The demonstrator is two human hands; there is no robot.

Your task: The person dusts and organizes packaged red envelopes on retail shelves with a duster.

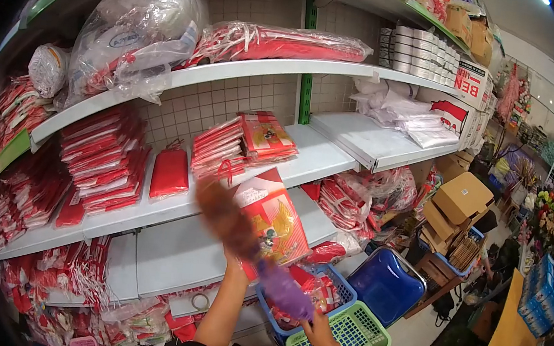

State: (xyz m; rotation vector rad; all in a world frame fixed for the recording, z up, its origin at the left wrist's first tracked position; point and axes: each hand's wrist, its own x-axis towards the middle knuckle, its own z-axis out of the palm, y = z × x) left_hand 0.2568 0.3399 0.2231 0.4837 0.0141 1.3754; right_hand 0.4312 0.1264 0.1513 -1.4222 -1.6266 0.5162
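My left hand is closed around the lower left of a red packet printed with a golden winged emblem, tilted in front of the shelf; the duster hides part of its fingers. A brown-and-purple duster, smeared by motion, slants across the packet's left side. My right hand grips its purple lower end. Behind the packet, a stack of similar red packets in clear plastic lies on the middle shelf. Left of that stack is a single red packet.
Piles of red-and-white packets fill the left shelves. Below me stand a green basket and a blue basket holding red packets. A blue-backed folding chair and open cardboard boxes are at right.
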